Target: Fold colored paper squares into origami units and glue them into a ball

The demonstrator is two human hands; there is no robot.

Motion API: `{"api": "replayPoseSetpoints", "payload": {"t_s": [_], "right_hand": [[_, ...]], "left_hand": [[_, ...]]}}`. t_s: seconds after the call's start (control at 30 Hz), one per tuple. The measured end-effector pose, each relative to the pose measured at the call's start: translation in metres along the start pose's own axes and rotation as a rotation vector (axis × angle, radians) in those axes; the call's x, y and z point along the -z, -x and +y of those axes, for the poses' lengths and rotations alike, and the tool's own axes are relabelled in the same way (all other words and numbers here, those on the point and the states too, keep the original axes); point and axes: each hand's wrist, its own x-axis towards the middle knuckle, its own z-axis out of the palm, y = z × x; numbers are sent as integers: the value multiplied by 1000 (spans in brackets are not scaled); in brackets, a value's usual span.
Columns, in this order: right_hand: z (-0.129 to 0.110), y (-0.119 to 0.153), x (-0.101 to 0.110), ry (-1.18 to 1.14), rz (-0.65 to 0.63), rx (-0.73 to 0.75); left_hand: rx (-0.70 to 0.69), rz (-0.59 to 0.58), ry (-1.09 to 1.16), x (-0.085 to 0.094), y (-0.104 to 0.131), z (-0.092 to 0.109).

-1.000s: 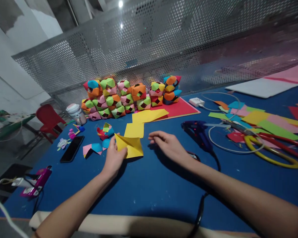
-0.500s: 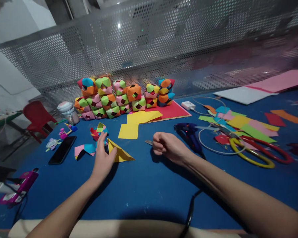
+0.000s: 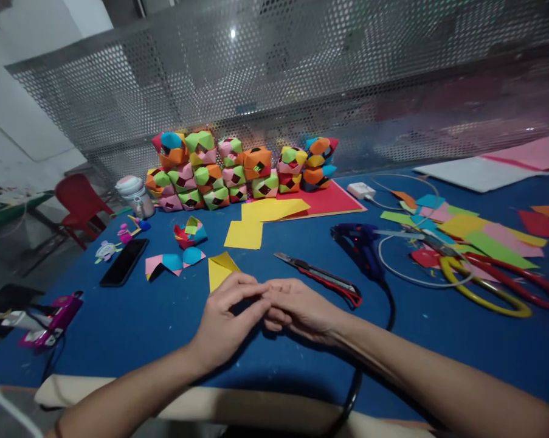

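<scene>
My left hand (image 3: 231, 316) and my right hand (image 3: 296, 307) meet at the fingertips, low over the blue table. Both are closed, and whatever sits between their fingers is too small or hidden to make out. Just behind my left hand lies a folded yellow paper (image 3: 219, 269), partly covered by it. A red and black box cutter (image 3: 322, 278) rests behind my right hand, its blade pointing left. Farther left are a pink and blue folded strip (image 3: 169, 263) and a small multicolored folded piece (image 3: 191, 232). Yellow sheets (image 3: 244, 235) lie farther back.
Stacked paper cubes (image 3: 210, 177) stand along the back beside a red sheet (image 3: 342, 201). On the right are a glue gun (image 3: 363, 246) with its cable, large scissors (image 3: 497, 286) and paper scraps (image 3: 497, 243). A phone (image 3: 124, 263) and a purple power strip (image 3: 50, 322) lie left.
My left hand has left the folded yellow paper and moved right to my right hand. My right hand has come nearer, and the box cutter now lies uncovered. The view has shifted slightly.
</scene>
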Motion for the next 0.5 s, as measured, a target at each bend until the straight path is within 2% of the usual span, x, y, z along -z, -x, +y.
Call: {"api": "replayPoseSetpoints", "payload": {"t_s": [0.3,0.5], "right_hand": [[14,-1,7,-20,-60,-149],[16,-4,4,54,-11,-102]], "left_hand": [[241,-51,468,-5,0,-16],[344,-99,536,-8,-2,-15]]}}
